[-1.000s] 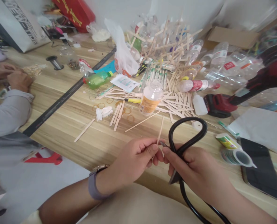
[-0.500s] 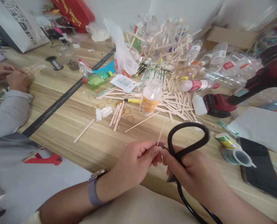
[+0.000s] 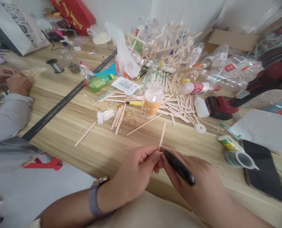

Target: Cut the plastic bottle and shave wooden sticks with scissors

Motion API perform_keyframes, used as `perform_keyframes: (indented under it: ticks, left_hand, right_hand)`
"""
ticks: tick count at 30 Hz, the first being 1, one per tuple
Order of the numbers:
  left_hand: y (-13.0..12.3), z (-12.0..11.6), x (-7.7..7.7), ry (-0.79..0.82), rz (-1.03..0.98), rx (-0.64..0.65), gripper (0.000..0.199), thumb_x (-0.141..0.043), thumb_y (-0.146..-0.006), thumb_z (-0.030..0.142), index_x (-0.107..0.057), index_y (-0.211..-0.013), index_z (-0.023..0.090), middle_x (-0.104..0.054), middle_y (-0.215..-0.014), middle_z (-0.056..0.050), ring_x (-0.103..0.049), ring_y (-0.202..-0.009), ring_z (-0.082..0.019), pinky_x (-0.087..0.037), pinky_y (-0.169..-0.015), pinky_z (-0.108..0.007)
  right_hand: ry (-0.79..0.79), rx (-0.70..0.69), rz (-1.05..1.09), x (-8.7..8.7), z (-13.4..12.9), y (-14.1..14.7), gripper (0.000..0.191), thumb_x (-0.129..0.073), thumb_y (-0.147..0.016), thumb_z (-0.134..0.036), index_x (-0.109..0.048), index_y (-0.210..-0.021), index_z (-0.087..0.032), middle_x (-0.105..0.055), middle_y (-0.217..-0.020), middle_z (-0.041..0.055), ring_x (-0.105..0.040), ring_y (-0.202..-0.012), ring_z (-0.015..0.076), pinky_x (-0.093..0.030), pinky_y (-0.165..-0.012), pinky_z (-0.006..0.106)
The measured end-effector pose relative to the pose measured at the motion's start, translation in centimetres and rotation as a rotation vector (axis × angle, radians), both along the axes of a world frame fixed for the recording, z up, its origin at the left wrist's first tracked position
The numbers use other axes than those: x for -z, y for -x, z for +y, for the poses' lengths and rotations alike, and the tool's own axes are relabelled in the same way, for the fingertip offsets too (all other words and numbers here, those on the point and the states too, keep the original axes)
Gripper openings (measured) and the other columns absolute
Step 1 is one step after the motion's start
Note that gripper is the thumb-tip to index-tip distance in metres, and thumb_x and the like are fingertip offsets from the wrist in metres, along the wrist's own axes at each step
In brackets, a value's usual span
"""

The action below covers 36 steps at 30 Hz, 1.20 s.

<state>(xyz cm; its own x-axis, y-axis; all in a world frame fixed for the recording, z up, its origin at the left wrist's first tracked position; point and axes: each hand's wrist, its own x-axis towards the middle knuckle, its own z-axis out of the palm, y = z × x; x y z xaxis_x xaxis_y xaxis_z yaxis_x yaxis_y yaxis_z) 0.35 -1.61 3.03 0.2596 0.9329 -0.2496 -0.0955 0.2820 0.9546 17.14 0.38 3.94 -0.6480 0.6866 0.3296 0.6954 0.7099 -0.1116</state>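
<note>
My left hand (image 3: 133, 174) pinches a thin wooden craft stick (image 3: 163, 133) between thumb and fingers; its free end points away from me. In my right hand (image 3: 202, 182) are black-handled scissors (image 3: 179, 166), seen edge-on, with the handle toward me. Their blade end meets the stick close to my left fingertips, but my fingers hide most of the blades. Beyond my hands stand a clear jar (image 3: 152, 101) with an orange label and a small group of craft sticks (image 3: 119, 118). A single stick (image 3: 85, 134) lies farther left.
Craft sticks (image 3: 179, 109) and plastic bottles (image 3: 195, 87) crowd the back of the wooden table. At right are a phone (image 3: 264, 171), a tape roll (image 3: 244, 160) and a red-and-black power tool (image 3: 220, 107). Another person's hand (image 3: 19, 83) works at far left, beside a wire spool (image 3: 55, 66).
My right hand has turned the scissors, so their wide looped handles now appear edge-on. The stick has rolled to show its broader face. My left hand has barely moved.
</note>
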Motion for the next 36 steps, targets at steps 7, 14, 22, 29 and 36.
perform_keyframes:
  ticks: [7, 14, 22, 29, 36]
  left_hand:
    - [0.1, -0.3, -0.1, 0.031, 0.016, 0.014, 0.028, -0.048, -0.093, 0.033, -0.051, -0.07, 0.017, -0.047, -0.065, 0.003, -0.042, -0.064, -0.01, -0.033, -0.061, -0.024]
    - [-0.1, -0.1, -0.6, 0.052, -0.083, 0.005, 0.031, -0.05, -0.092, 0.041, -0.055, -0.073, 0.017, -0.045, -0.066, 0.003, -0.038, -0.064, -0.011, -0.032, -0.06, -0.024]
    - [-0.4, -0.1, -1.0, 0.083, -0.15, -0.026, 0.028, -0.058, -0.086, 0.042, -0.062, -0.077, 0.016, -0.046, -0.067, 0.002, -0.037, -0.064, -0.012, -0.034, -0.059, -0.024]
    - [-0.3, -0.2, -0.8, 0.071, -0.115, -0.038, 0.033, -0.054, -0.09, 0.045, -0.058, -0.074, 0.016, -0.046, -0.066, 0.002, -0.037, -0.06, -0.01, -0.031, -0.055, -0.023]
    - [-0.1, 0.0, -1.5, 0.047, -0.015, 0.014, 0.035, -0.043, -0.095, 0.045, -0.059, -0.081, 0.017, -0.057, -0.066, 0.001, -0.042, -0.051, -0.009, -0.031, -0.05, -0.023]
  right_hand:
    - [-0.148, -0.075, -0.126, -0.5, 0.3, -0.2, 0.033, -0.028, -0.093, -0.007, -0.058, -0.083, -0.017, -0.06, -0.059, -0.0005, -0.056, -0.046, 0.0142, -0.032, -0.048, 0.029]
    - [-0.241, -0.01, -0.161, -0.1, -0.1, -0.1, 0.027, -0.033, -0.093, -0.007, -0.054, -0.081, -0.018, -0.055, -0.057, -0.0023, -0.05, -0.045, 0.0157, -0.027, -0.053, 0.03]
    - [-0.27, 0.014, -0.176, -0.6, -0.5, 0.4, 0.029, -0.034, -0.088, -0.002, -0.053, -0.075, -0.019, -0.053, -0.055, -0.0019, -0.049, -0.045, 0.0157, -0.026, -0.054, 0.03]
    - [-0.244, -0.002, -0.126, -0.6, -0.4, 0.4, 0.031, -0.033, -0.09, -0.004, -0.055, -0.074, -0.019, -0.056, -0.055, -0.0016, -0.049, -0.044, 0.0147, -0.029, -0.051, 0.03]
    - [-0.043, 0.0, 0.135, -1.4, 1.3, -1.2, 0.031, -0.04, -0.099, -0.024, -0.059, -0.075, -0.02, -0.058, -0.056, -0.0006, -0.053, -0.047, 0.0126, -0.037, -0.05, 0.027]
